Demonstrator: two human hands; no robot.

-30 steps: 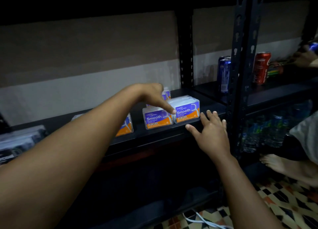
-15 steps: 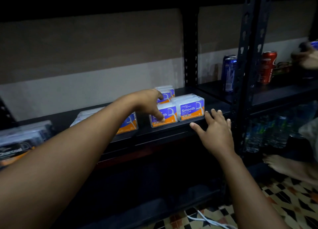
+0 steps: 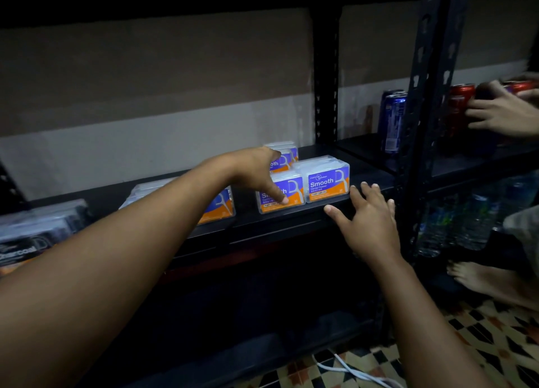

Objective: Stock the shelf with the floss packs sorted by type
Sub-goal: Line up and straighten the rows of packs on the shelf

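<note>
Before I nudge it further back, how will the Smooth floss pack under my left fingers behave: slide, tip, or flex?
The Smooth floss pack looks like a clear hard-plastic box, so probably stiff and light. It sits flat on the smooth black shelf, so it should slide rather than tip. Your left hand touches it low on the front with one finger, which favours sliding.

- Your left arm stretches forward and to the right, wrist bent downward.
- Your left hand (image 3: 256, 172) hangs from that wrist, one fingertip (image 3: 283, 200) pointing down (the other fingers are hard to make out in the dim light).
- Your right hand (image 3: 369, 221) lies palm down, fingers straight and spread, thumb out to the left.
</note>
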